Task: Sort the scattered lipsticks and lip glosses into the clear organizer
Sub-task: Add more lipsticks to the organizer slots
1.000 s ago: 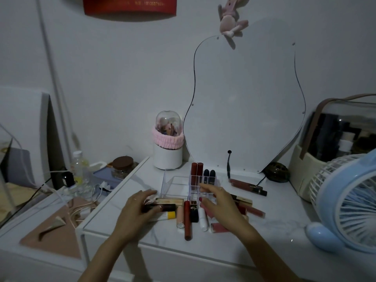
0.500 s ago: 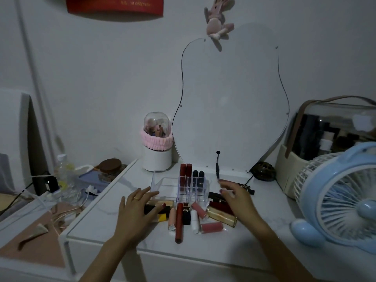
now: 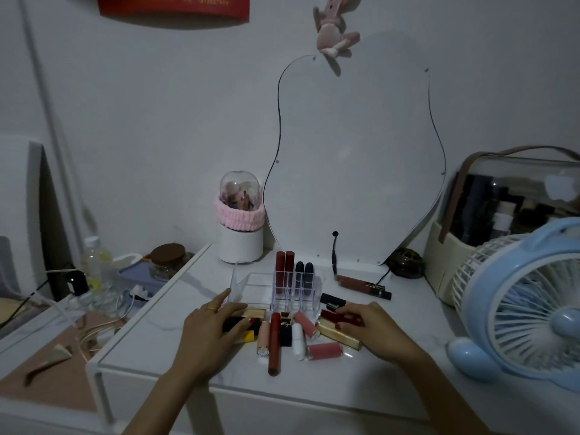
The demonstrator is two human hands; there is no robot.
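Right hand point(image 3: 367, 324) curled onto a dark red lipstick point(image 3: 337, 316), lying crosswise just right-front of the clear organizer point(image 3: 276, 288). Left hand point(image 3: 213, 328) flat, fingers loose, over the black tube point(image 3: 233, 323) left-front.

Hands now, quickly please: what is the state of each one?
Left hand: open, fingers resting on the black tube.
Right hand: grip closed around a dark red lipstick tube.
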